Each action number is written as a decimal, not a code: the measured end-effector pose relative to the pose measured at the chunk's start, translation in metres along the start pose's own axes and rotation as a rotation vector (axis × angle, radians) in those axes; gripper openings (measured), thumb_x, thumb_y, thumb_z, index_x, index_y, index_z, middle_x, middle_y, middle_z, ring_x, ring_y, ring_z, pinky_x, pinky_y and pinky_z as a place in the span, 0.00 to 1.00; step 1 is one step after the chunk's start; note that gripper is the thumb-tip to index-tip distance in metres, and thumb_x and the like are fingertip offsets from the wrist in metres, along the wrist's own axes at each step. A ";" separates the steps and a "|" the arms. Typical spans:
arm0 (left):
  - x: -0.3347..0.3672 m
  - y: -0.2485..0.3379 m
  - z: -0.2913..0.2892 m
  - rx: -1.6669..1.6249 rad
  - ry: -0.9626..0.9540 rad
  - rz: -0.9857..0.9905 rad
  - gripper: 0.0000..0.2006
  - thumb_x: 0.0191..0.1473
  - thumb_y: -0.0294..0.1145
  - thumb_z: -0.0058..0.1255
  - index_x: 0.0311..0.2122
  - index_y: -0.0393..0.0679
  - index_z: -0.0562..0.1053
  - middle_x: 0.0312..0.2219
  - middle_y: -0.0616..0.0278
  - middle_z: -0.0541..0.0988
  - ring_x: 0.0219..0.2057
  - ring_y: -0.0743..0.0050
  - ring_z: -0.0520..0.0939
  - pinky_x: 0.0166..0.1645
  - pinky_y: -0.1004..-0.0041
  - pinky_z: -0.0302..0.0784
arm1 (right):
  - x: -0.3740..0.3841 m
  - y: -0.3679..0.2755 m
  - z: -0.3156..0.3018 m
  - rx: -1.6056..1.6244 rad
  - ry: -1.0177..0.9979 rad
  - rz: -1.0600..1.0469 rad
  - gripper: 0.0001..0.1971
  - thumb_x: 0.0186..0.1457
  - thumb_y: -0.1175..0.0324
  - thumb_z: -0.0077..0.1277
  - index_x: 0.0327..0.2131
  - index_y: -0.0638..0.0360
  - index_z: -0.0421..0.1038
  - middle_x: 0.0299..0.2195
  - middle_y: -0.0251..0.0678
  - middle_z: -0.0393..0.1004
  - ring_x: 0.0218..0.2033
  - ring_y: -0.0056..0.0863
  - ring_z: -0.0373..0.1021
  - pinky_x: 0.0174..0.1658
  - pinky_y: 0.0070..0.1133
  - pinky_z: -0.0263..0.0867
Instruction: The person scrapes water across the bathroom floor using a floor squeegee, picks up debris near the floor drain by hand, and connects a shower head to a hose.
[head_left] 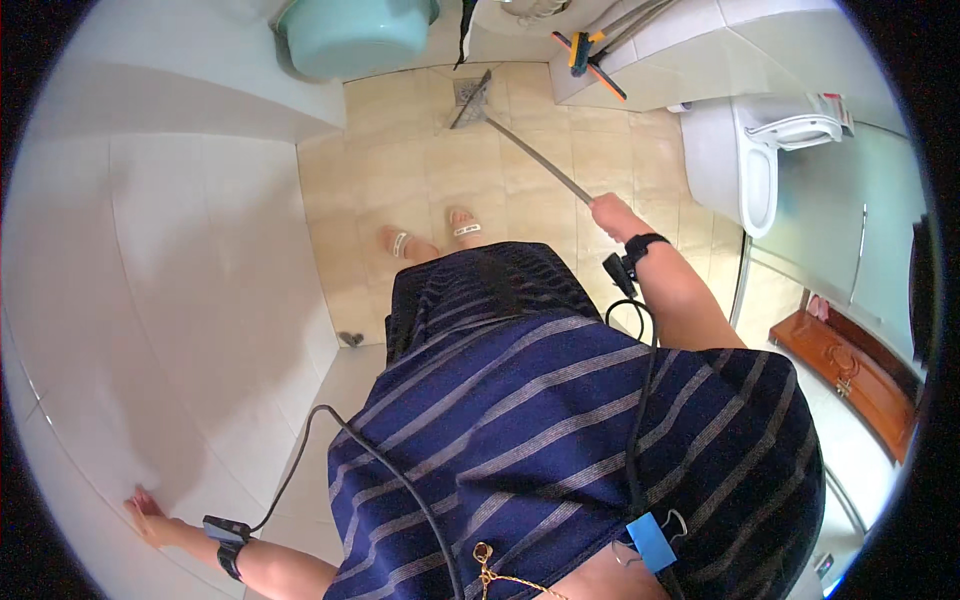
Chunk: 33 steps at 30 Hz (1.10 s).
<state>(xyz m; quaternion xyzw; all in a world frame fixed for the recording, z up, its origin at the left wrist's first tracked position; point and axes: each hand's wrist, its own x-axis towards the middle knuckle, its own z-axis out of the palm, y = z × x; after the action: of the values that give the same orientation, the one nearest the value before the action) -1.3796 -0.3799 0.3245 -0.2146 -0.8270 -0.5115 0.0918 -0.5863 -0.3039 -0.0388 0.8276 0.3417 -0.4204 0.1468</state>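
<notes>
My right hand is wrapped round the grey pole of a floor squeegee. The squeegee's dark blade rests on the beige tiled floor, partly over a square metal drain. Off at the lower left, my left hand is by the white tiled wall, fingers stretched out and holding nothing. Whether its fingertips touch the wall I cannot tell. A dark strap with a small device sits on each of my wrists.
A light-blue basin stands at the far left. An orange and black squeegee leans on a tiled ledge at far right. A white toilet, a glass panel and a brown wooden cabinet lie to the right. Black cables hang over my clothes.
</notes>
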 end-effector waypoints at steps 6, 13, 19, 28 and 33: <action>-0.018 -0.011 0.022 0.125 -0.049 0.182 0.14 0.49 0.33 0.47 0.28 0.28 0.71 0.27 0.50 0.76 0.29 0.65 0.78 0.34 0.73 0.77 | -0.034 0.041 -0.006 0.251 -0.161 0.146 0.17 0.52 0.58 0.38 0.21 0.64 0.64 0.12 0.40 0.64 0.12 0.30 0.63 0.13 0.29 0.58; -0.118 -0.074 0.105 0.030 -0.319 -0.102 0.15 0.51 0.35 0.45 0.35 0.29 0.68 0.31 0.48 0.74 0.32 0.63 0.77 0.38 0.70 0.76 | -0.042 0.046 0.004 0.026 0.112 -0.214 0.18 0.51 0.59 0.36 0.28 0.66 0.68 0.20 0.53 0.69 0.25 0.42 0.69 0.29 0.32 0.65; -0.226 -0.069 0.185 -0.006 -0.756 -0.195 0.12 0.51 0.35 0.46 0.30 0.35 0.68 0.26 0.54 0.75 0.28 0.70 0.77 0.32 0.77 0.74 | -0.001 0.030 0.011 0.143 0.007 -0.024 0.17 0.49 0.63 0.36 0.25 0.71 0.68 0.23 0.57 0.70 0.28 0.45 0.70 0.31 0.35 0.64; -0.297 -0.064 0.209 0.062 -1.061 -0.199 0.09 0.51 0.33 0.45 0.26 0.38 0.69 0.20 0.60 0.74 0.19 0.79 0.74 0.26 0.81 0.72 | -0.070 0.092 0.011 0.168 0.054 -0.006 0.16 0.49 0.62 0.37 0.22 0.67 0.67 0.18 0.49 0.69 0.17 0.41 0.68 0.21 0.31 0.64; -0.313 -0.110 0.206 0.106 -1.140 -0.231 0.09 0.51 0.33 0.45 0.26 0.38 0.69 0.20 0.60 0.75 0.19 0.78 0.75 0.25 0.80 0.71 | -0.080 0.120 0.035 -0.271 0.429 -0.140 0.08 0.45 0.70 0.40 0.26 0.66 0.64 0.19 0.47 0.69 0.15 0.37 0.68 0.18 0.30 0.64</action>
<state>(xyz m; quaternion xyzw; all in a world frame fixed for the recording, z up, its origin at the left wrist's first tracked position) -1.1366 -0.3215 0.0247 -0.3596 -0.7882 -0.2800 -0.4136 -0.5577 -0.4454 -0.0014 0.8450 0.4744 -0.1949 0.1513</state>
